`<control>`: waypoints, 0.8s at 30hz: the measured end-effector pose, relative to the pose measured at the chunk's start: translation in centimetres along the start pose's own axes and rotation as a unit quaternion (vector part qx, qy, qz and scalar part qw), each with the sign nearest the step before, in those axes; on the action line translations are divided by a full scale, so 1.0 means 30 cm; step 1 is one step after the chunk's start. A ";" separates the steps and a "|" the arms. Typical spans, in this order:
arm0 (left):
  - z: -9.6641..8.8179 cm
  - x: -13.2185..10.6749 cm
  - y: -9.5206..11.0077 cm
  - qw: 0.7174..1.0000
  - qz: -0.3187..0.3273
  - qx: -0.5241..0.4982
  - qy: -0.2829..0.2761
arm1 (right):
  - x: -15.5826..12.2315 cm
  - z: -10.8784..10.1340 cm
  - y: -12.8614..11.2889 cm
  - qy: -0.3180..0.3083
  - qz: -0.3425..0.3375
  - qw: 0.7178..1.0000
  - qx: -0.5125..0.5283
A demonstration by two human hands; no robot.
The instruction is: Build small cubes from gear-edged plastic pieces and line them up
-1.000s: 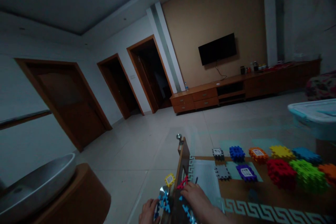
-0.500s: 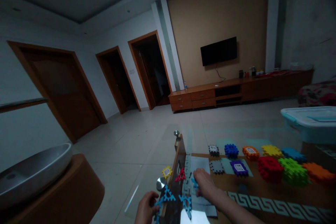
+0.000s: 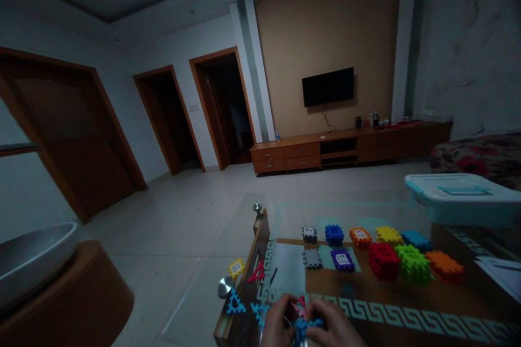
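Blue plastic piece (image 3: 302, 329) between left hand (image 3: 275, 329) and right hand (image 3: 334, 331), two more (image 3: 235, 303) nearby

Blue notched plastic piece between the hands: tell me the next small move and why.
Probably press the blue notched plastic piece into the red notched piece just above it. The left hand and the right hand are both on the blue piece, close together, and the notched edges look made to slot together, though the fingers hide the exact fit.
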State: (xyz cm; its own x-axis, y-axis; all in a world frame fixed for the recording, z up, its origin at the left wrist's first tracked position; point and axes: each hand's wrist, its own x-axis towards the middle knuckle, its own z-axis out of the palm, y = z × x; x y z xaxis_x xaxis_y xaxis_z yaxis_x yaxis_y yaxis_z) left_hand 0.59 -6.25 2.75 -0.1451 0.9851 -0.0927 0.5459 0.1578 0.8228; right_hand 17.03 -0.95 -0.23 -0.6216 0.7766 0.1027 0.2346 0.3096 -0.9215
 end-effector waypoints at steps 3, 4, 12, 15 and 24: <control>0.045 0.009 -0.002 0.999 0.016 -0.017 -0.023 | -0.017 0.027 0.041 0.056 -0.037 0.993 -0.092; 0.053 0.011 -0.009 0.999 0.021 -0.020 -0.024 | -0.015 0.035 0.051 0.052 -0.046 0.993 -0.100; 0.060 0.015 -0.068 0.997 0.071 -0.007 0.007 | -0.002 0.026 0.017 -0.022 -0.037 0.991 -0.124; 0.050 0.016 -0.057 0.995 0.089 -0.010 0.053 | -0.019 -0.023 -0.017 -0.026 -0.069 0.994 -0.080; 0.052 0.014 -0.064 0.992 0.116 0.047 0.025 | -0.037 -0.016 -0.015 -0.054 -0.040 0.994 -0.088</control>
State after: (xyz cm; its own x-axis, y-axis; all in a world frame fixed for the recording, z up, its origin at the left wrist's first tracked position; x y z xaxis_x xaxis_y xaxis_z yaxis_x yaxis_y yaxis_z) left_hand 0.76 -6.02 0.26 -0.0454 0.9913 0.1233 0.6440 -0.0653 0.7623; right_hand 17.97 -1.68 0.24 -0.7173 0.6857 0.1236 0.3022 0.4661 -0.8315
